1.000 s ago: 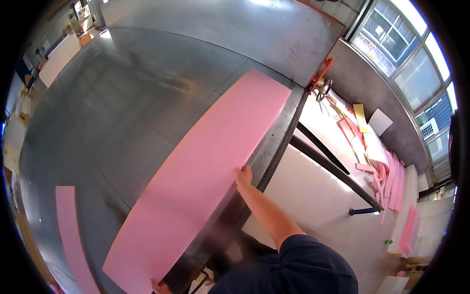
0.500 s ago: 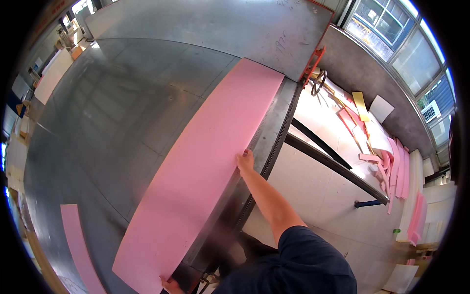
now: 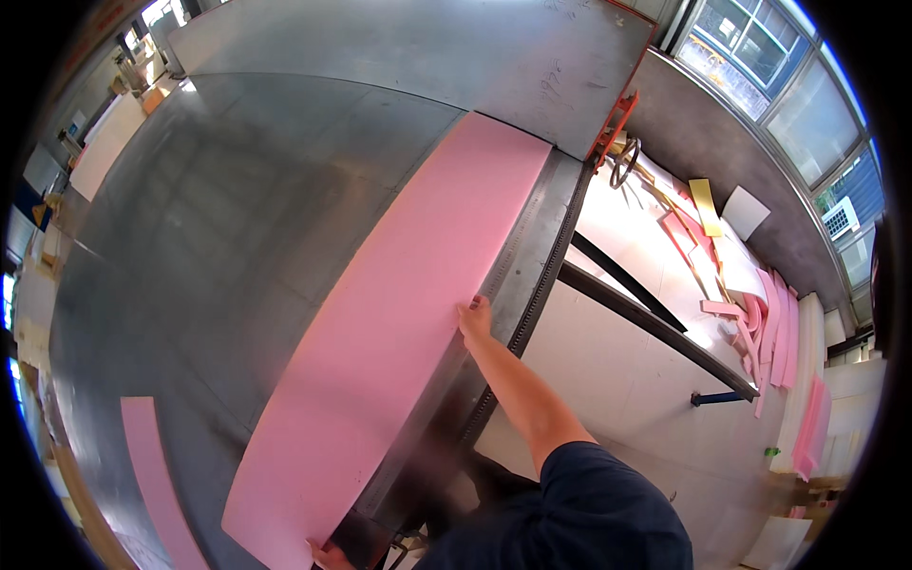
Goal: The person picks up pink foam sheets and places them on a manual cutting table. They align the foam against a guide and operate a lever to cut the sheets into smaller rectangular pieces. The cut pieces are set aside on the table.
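A long pink foam sheet (image 3: 380, 313) lies flat on a dark metal table (image 3: 209, 237), along its right-hand edge. My right hand (image 3: 474, 318) is closed on the sheet's near edge, about midway along, with the arm stretched out. At the bottom of the view, my left hand (image 3: 330, 556) grips the sheet's near end by its corner; part of that hand is cut off by the picture's edge. A narrower pink foam strip (image 3: 160, 484) rests on the table to the left, apart from both hands.
A raised metal plate (image 3: 408, 47) with a red frame (image 3: 613, 128) and a handwheel (image 3: 624, 163) borders the table's far end. A toothed rail runs along the table's right edge. Dark bars (image 3: 655, 328) jut out over the floor, where pink offcuts (image 3: 781, 328) are piled by the wall.
Very little differs. My right hand and the near edge of the sheet sit slightly lower in the view; both hands keep hold of the foam sheet.
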